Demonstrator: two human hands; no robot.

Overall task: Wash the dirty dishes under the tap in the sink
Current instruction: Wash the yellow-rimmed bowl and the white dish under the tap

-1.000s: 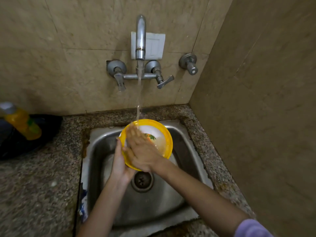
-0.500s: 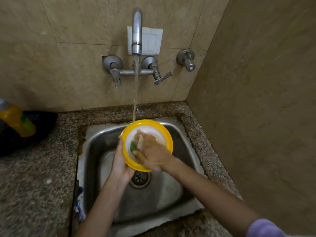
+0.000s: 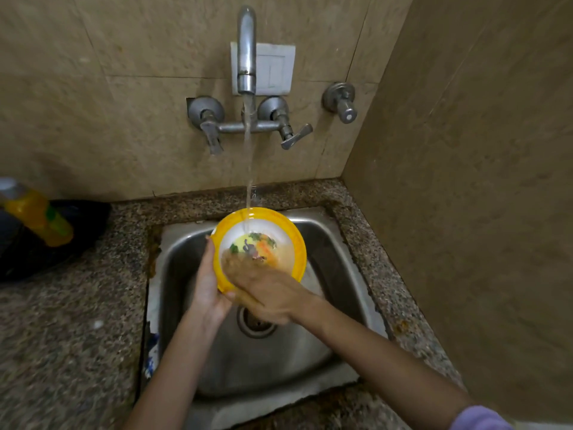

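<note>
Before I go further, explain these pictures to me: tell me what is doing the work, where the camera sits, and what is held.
There is no machine here: a person works with two bare hands. The camera is worn on the person's head and looks down, so the arms enter from the bottom. The left hand grips a yellow-rimmed plate by its left edge over the steel sink. The right hand, blurred, rubs the plate's inside. Water runs from the wall tap onto the plate's top. On the speckled stone counter, at the left, is a yellow bottle with something dark under or behind it that I cannot identify.
</note>
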